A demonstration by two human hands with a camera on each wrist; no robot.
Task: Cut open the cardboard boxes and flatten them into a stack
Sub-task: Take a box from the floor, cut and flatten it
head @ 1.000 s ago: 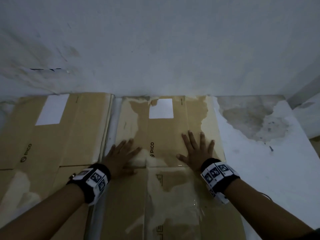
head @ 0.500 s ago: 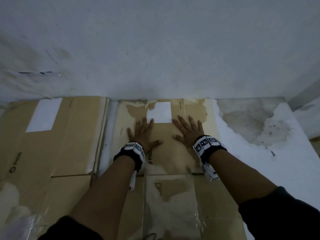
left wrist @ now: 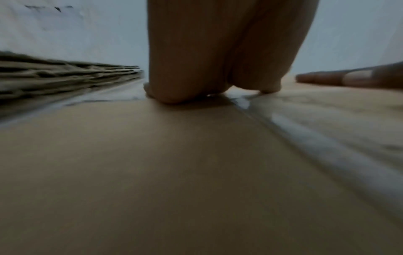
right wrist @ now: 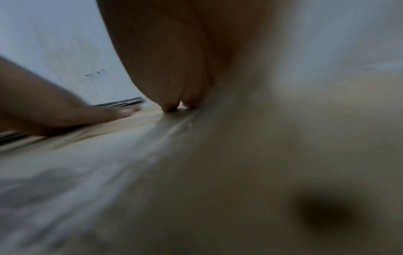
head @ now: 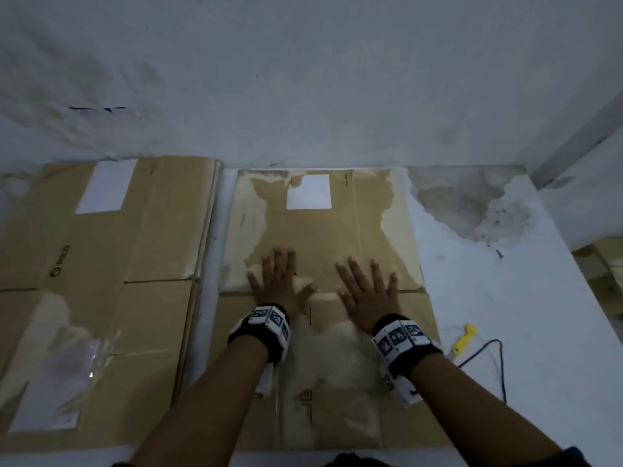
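A flattened brown cardboard box (head: 323,237) with a white label and torn pale patches lies in front of me on the white surface. My left hand (head: 279,284) lies flat on it with fingers spread, pressing near the box's cross crease. My right hand (head: 369,291) presses flat beside it, fingers spread too. In the left wrist view my left hand (left wrist: 209,69) rests palm down on the cardboard (left wrist: 174,172), and the right hand's fingers (left wrist: 340,79) show at the right. The right wrist view is blurred; my right hand (right wrist: 174,72) lies on the cardboard.
A stack of flattened boxes (head: 101,271) lies to the left, its layered edge (left wrist: 65,77) seen from the left wrist. A yellow cutter (head: 463,338) and a dark cord (head: 495,358) lie right of the box. A white wall (head: 303,79) rises directly behind.
Both hands slid back toward me along the box, from beside the white label to the cross crease, still pressing flat.
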